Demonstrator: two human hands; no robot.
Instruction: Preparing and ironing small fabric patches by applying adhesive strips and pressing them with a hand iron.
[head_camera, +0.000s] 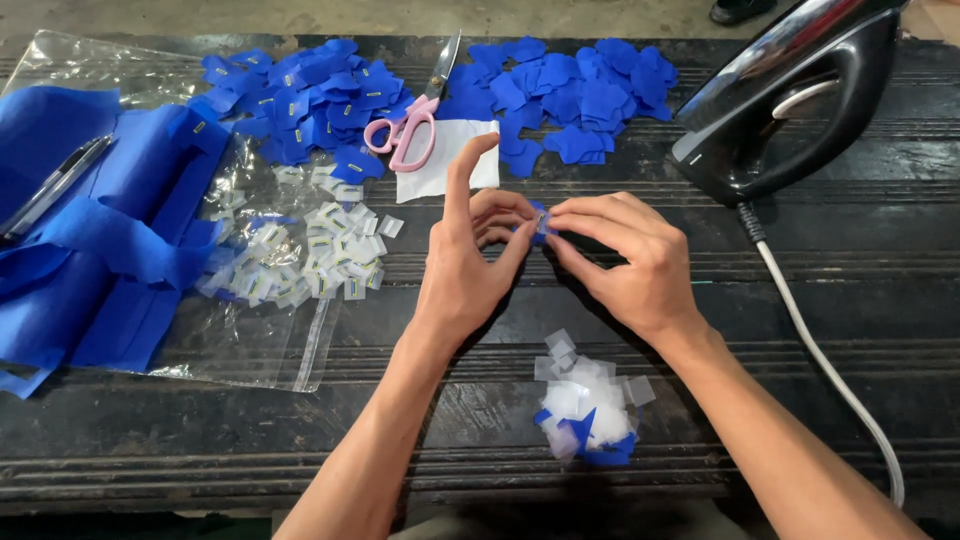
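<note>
- Left hand (468, 262): index finger raised, thumb and other fingers pinched on a small blue fabric piece (538, 222), centre of the table (880, 290).
- Right hand (620, 255): fingertips closed on the same piece, meeting the left.
- White scrap pile (585, 400): 6 o'clock of the hands.
- Pink scissors (412, 115): 11 o'clock.
- Black iron (790, 95): 2 o'clock.
- Small white labels (330, 255): 9 o'clock, on a clear plastic bag (260, 345).

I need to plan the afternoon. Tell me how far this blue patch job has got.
Done, it seems: the pile of blue pieces with small tags left of the scissors, and the peeled backing scraps near you. In hand: both hands, left hand and right hand, pinch one small blue piece. Left: the plain blue pile and loose white tags.
</note>
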